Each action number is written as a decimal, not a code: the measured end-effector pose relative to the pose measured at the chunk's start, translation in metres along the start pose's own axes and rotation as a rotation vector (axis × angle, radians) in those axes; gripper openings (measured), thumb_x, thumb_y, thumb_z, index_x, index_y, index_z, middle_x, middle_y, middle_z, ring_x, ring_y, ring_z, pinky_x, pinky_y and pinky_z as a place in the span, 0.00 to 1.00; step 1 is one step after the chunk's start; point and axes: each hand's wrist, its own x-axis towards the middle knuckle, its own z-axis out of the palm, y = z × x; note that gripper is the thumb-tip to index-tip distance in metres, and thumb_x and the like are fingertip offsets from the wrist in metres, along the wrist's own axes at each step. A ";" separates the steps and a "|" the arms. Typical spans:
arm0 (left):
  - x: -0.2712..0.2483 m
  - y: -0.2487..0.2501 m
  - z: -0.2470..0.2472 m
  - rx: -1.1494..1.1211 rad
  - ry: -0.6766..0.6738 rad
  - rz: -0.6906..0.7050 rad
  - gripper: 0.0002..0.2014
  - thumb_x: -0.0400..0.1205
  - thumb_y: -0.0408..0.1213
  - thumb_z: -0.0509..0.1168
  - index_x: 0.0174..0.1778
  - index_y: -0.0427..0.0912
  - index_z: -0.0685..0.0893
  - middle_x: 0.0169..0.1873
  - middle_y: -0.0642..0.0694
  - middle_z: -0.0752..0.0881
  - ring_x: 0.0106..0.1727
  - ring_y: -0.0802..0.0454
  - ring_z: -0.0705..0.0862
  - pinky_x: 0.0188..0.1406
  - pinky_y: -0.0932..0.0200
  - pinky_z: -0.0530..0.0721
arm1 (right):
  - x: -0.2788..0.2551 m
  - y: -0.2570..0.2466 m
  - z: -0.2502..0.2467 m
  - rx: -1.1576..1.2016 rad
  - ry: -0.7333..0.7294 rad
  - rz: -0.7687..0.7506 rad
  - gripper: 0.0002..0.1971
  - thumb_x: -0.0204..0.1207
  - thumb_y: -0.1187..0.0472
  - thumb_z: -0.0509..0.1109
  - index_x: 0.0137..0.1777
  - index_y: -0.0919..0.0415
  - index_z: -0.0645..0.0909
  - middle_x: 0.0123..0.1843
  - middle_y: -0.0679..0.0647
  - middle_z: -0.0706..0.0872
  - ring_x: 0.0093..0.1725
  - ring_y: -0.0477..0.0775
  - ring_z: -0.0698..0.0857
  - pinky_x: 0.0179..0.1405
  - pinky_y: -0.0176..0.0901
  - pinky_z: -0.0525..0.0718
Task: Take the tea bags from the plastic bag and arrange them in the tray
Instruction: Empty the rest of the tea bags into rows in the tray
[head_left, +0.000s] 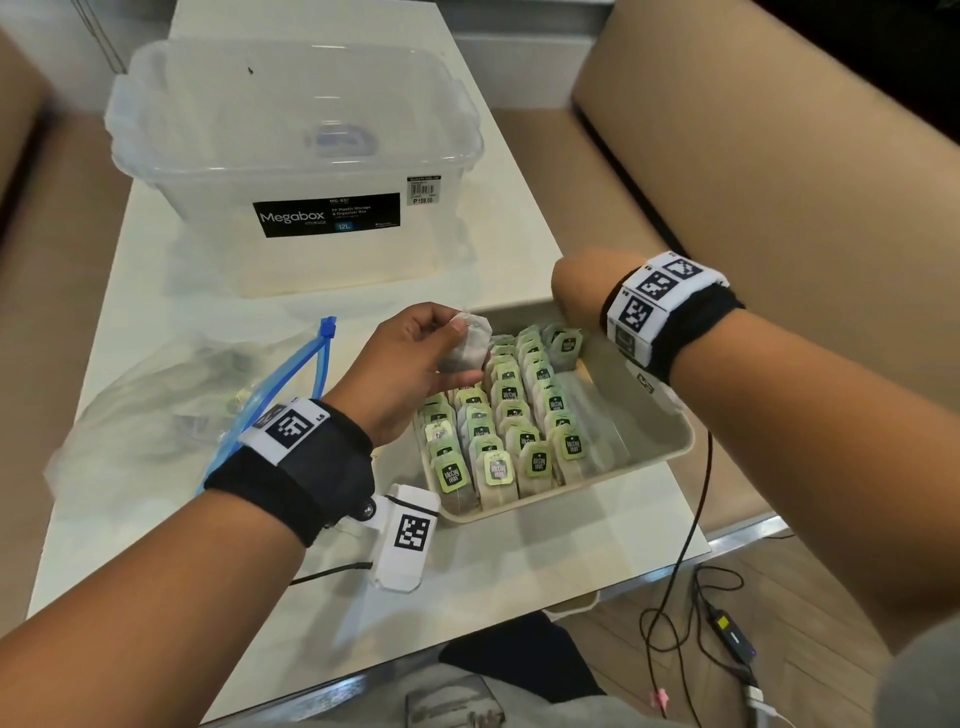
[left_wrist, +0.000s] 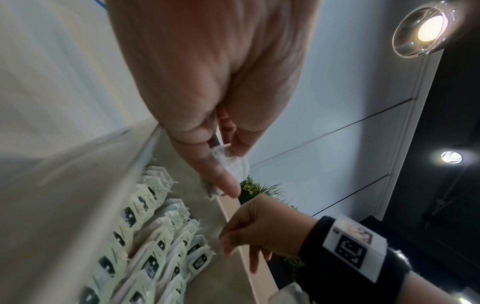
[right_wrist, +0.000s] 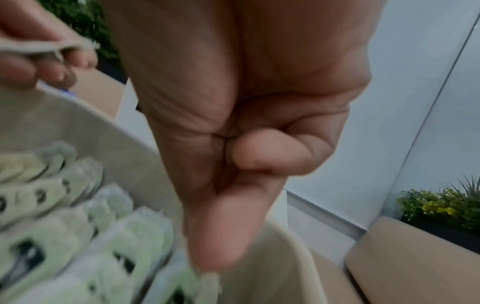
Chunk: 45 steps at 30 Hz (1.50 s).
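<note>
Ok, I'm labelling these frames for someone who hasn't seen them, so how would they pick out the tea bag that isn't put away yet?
Start at the beige tray near the front of the white table, filled with rows of tea bags. Above its far left corner, the left hand pinches one tea bag. Unlike the rowed bags, it is off the tray and shows no green tag.

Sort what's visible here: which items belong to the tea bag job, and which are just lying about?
Job items:
- tea bag, pinched by left hand
- tray with rows of tea bags
- plastic bag

Lying about:
- storage box
- cables
</note>
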 end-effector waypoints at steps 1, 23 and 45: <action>0.000 0.000 0.000 0.000 0.002 0.001 0.06 0.87 0.33 0.61 0.46 0.38 0.81 0.53 0.40 0.82 0.47 0.50 0.85 0.40 0.60 0.89 | -0.003 0.000 -0.006 0.041 0.029 -0.032 0.05 0.74 0.63 0.70 0.48 0.60 0.86 0.39 0.52 0.86 0.36 0.54 0.84 0.41 0.43 0.84; -0.003 0.010 -0.012 0.273 0.105 0.091 0.09 0.87 0.38 0.61 0.57 0.39 0.82 0.53 0.40 0.87 0.49 0.47 0.88 0.27 0.61 0.83 | -0.048 -0.020 -0.046 0.639 0.192 -0.374 0.05 0.74 0.56 0.75 0.49 0.50 0.88 0.38 0.41 0.86 0.39 0.44 0.85 0.36 0.27 0.77; -0.024 -0.001 -0.035 0.739 0.212 0.064 0.19 0.81 0.36 0.69 0.65 0.46 0.72 0.41 0.43 0.82 0.34 0.44 0.89 0.39 0.42 0.90 | 0.006 -0.020 0.016 -0.185 -0.165 -0.080 0.06 0.73 0.63 0.72 0.37 0.58 0.78 0.30 0.51 0.76 0.35 0.57 0.80 0.37 0.42 0.81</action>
